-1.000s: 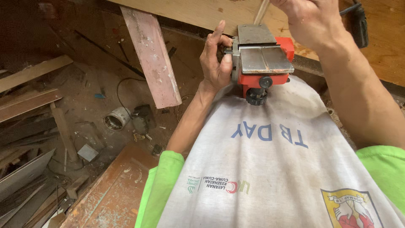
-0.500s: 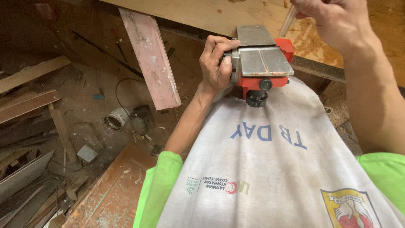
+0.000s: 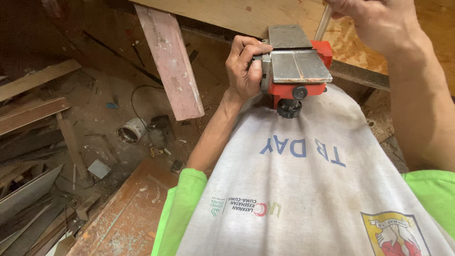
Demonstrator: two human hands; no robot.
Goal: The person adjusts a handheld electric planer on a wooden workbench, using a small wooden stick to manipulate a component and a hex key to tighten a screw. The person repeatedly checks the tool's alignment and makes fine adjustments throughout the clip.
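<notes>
A red power planer (image 3: 296,71) lies upside down against my chest, its grey metal sole plate facing up. My left hand (image 3: 245,66) grips the planer's left side, fingers curled over the edge of the plate. My right hand (image 3: 374,21) is raised at the top right, shut on a thin pale wooden strip (image 3: 323,22) that reaches down toward the planer's far end. A plywood board (image 3: 246,14) lies just beyond the planer. My white printed shirt (image 3: 303,189) with green sleeves fills the lower frame.
A pinkish plank (image 3: 173,61) leans down from the board to the dirt floor. Timber offcuts (image 3: 33,109) pile up at the left. A small round tin (image 3: 129,131) and a dark cable lie on the floor. A brown panel (image 3: 123,213) sits at the bottom left.
My right hand with the thin strip has moved to the right and slightly up, away from above the planer's plate. My left hand keeps its grip on the planer.
</notes>
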